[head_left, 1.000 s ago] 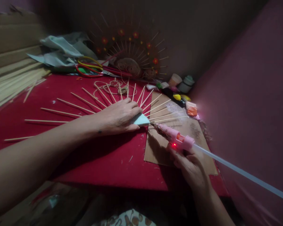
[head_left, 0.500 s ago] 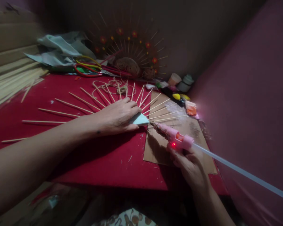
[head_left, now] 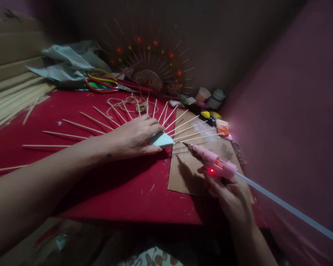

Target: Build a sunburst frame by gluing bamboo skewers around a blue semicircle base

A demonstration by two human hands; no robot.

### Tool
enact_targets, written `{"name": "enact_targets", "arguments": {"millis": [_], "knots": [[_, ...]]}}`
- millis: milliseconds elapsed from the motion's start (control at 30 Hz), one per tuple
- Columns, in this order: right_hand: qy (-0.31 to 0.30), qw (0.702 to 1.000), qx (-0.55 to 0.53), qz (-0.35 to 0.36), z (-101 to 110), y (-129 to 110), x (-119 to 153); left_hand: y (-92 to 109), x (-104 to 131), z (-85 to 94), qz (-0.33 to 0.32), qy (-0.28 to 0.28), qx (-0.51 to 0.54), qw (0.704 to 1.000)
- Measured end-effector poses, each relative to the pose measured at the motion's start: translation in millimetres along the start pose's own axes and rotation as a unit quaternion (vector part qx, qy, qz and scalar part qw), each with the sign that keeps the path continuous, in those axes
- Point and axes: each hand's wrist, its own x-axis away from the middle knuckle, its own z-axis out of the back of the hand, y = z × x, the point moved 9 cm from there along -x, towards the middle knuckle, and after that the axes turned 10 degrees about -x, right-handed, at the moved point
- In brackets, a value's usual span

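Note:
My left hand [head_left: 140,136] is closed on a pale blue foam piece [head_left: 163,139], whose right corner shows past the fingers. Thin wooden sticks [head_left: 84,126] fan out from around that piece, and my left forearm covers part of them. My right hand [head_left: 229,192] grips a pink glue gun [head_left: 215,160] with a small red light lit. Its dark nozzle points left, a short way right of the foam's tip and apart from it. A long clear glue stick [head_left: 288,207] runs out of the gun's back end.
Under the gun lies a cardboard sheet [head_left: 183,177] on the red tabletop [head_left: 113,199]. Behind the sticks are loose twine [head_left: 140,107], scissors [head_left: 102,83] and pale blue cloth [head_left: 69,61]. A flower-decorated stick fan [head_left: 155,43] leans at the back. A pink wall [head_left: 288,111] closes the right side.
The glue gun has drawn back to the right, so its nozzle has come away from the foam's tip. My left hand keeps its hold on the foam, and the view has shifted slightly.

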Motion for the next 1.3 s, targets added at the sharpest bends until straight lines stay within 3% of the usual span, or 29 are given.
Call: {"name": "enact_targets", "arguments": {"millis": [100,167,233,267,367,433,600,700,800,833,900,1000,1033,1100,1167,1200,1233,1300], "knots": [[0.070,0.992,0.104,0.016,30,7,3,-2,0,2.4,0.006,0.002,0.012,1.000],[0.086,0.968,0.215,0.099,44,0,4,-3,0,4.0,0.010,0.005,0.012,1.000],[0.118,0.901,0.361,0.212,52,-15,7,-3,0,5.4,0.011,0.010,0.008,1.000],[0.120,0.864,0.435,0.221,53,-15,5,-4,0,6.2,0.011,0.013,0.005,1.000],[0.084,0.783,0.606,0.114,60,4,-14,-6,0,8.2,0.017,0.021,0.005,1.000],[0.053,0.759,0.648,0.038,68,19,-24,-7,0,9.2,0.022,0.024,0.007,0.999],[0.003,0.784,0.620,-0.008,79,34,-35,-4,1,12.4,0.017,0.024,0.018,0.999],[-0.002,0.787,0.616,0.011,74,23,-33,0,3,16.3,0.013,0.025,0.035,0.999],[0.074,0.816,0.555,0.144,51,-23,-25,5,4,20.8,0.007,0.029,0.048,0.998],[0.074,0.839,0.492,0.218,36,-41,-20,6,5,22.0,0.004,0.030,0.051,0.998],[0.012,0.880,0.369,0.299,1,-61,-15,9,5,23.7,-0.001,0.034,0.056,0.998],[0.008,0.863,0.343,0.371,-35,-81,-12,12,6,25.1,-0.012,0.043,0.058,0.997],[0.023,0.869,0.337,0.362,-39,-82,-15,14,6,25.2,-0.016,0.044,0.058,0.997],[0.039,0.922,0.276,0.270,-37,-71,-27,16,6,25.2,-0.021,0.045,0.056,0.997],[0.023,0.987,0.126,0.102,-34,-39,-37,17,7,25.9,-0.018,0.046,0.053,0.997],[0.005,1.000,0.025,0.009,-37,-20,-39,17,7,27.0,-0.012,0.048,0.053,0.997],[-0.020,0.994,-0.080,-0.073,-45,-3,-37,16,8,28.7,-0.006,0.052,0.055,0.997],[-0.065,0.947,-0.262,-0.172,-65,15,-33,17,9,33.3,0.003,0.067,0.061,0.996]]}}
